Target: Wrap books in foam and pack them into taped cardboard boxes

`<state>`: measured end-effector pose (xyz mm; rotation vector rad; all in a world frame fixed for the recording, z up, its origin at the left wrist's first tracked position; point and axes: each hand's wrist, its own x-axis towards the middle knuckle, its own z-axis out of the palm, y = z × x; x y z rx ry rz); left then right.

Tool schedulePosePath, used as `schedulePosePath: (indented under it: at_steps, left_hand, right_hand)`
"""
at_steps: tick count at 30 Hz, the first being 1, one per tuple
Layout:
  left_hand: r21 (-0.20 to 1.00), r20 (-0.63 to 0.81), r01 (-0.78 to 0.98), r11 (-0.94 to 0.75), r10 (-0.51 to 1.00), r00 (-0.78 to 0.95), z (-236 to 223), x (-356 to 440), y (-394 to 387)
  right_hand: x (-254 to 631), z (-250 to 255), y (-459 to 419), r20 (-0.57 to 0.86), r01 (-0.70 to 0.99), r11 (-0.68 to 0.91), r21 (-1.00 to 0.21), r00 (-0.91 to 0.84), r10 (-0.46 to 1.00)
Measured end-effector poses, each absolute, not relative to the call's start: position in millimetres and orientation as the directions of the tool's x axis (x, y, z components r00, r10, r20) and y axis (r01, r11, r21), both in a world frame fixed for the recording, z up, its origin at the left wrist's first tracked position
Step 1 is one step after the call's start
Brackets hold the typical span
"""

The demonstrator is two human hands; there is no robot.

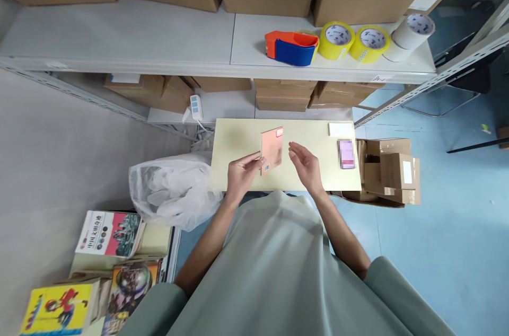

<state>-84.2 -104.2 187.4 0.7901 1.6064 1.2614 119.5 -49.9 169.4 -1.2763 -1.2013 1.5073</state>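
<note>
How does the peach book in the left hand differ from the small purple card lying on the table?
The peach rectangular book is larger; the small purple card is smaller. The book is gripped by the left hand at its edge and lifted; the card lies flat, untouched, beyond the open right hand. Both are flat rectangles over the pale yellow table.

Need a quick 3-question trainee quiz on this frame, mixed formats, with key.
1. True or false: the right hand grips the pink book.
2. Which hand holds the pink book by its edge? A) left hand B) right hand C) both
3. Fill in: on the shelf, right of the orange and blue tape dispenser, lie two ____ tape rolls and a white tape roll.

Key: 1 false, it is open beside the book, apart from it. 2 A. 3 yellow.
</note>
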Motion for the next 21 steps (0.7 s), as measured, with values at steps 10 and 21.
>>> schedulePosePath:
  at_steps: [10, 21]
  left_hand:
    - [0.974, -0.053, 0.197, 0.108, 0.962, -0.267, 181, -42, -118]
    - [0.945, -0.327, -0.128, 0.302, 0.898, -0.296, 189, -115, -111]
  right_hand:
    - [107, 166, -57, -0.169, -0.066, -0.21, -0.975, -0.389, 0.906]
    - [131, 171, -47, -0.269, -0.108, -0.366, -0.924, -0.494, 0.826]
